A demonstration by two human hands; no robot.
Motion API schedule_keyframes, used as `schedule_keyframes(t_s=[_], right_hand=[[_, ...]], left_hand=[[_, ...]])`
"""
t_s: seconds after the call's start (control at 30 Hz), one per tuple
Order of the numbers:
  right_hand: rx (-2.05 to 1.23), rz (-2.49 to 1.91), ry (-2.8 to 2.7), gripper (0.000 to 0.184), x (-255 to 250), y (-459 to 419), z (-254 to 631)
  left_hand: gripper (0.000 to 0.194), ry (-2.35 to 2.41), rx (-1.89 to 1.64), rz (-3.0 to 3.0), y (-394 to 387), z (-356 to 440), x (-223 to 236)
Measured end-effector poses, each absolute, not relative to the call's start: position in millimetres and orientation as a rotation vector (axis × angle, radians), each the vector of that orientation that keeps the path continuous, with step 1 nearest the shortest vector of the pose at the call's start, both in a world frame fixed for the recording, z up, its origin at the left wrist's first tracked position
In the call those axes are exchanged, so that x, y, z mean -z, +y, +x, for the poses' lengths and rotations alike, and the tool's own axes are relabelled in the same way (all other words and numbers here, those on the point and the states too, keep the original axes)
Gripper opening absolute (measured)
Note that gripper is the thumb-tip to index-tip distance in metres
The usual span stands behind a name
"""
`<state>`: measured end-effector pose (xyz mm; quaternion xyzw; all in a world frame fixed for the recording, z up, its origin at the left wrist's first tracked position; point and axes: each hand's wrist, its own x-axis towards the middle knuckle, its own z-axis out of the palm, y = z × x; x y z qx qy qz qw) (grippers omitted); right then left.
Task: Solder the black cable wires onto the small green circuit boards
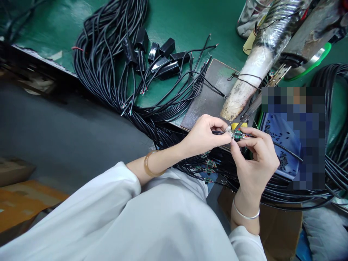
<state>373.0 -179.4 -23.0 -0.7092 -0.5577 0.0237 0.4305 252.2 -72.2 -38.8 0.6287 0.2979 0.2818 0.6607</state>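
Observation:
My left hand [206,135] pinches the end of a black cable against a small green circuit board [238,135]. With its thumb and fingers, my right hand [257,154] grips the board from the other side, where thin coloured wires lead to another cable. A soldering iron [251,110], fixed above, points its tip down at the board. Right behind the board is a yellow sponge [239,125]. Below my hands hang several finished-looking green boards [209,164] on black cables. The exact contact at the wire ends is too small to make out.
A thick bundle of black cables [108,54] lies on the green table [187,21], with black plastic housings [163,61] beside it. A wrapped duct [244,78] slopes down over a metal plate [199,101]. At right are a blue tray [285,136] of small parts and more coiled cables [293,197].

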Motion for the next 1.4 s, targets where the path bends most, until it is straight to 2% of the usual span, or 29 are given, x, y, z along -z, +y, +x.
schedule_keyframes(t_s=[0.63, 0.97, 1.13, 1.2, 1.4], right_hand=[[0.016, -1.715, -1.456, 0.015, 19.2, -179.4, 368.8], [0.101, -1.806, -1.433, 0.007, 31.6, -187.5, 373.3], [0.122, -1.883, -1.374, 0.011, 35.7, -198.2, 378.6], [0.096, -1.839, -1.35, 0.011, 36.5, -202.3, 378.2], [0.123, -1.605, -1.561, 0.018, 37.9, -212.6, 378.3]], left_hand=[[0.011, 0.684, -0.624, 1.367, -71.2, 250.2, 37.5], [0.015, 0.635, -0.541, 1.442, -77.0, 244.2, 35.7], [0.019, 0.713, -0.602, 1.502, -88.8, 233.7, 31.7], [0.026, 0.672, -0.522, 1.411, -89.3, 229.7, 32.4], [0.04, 0.368, 0.017, 0.879, -77.1, 216.9, 48.9]])
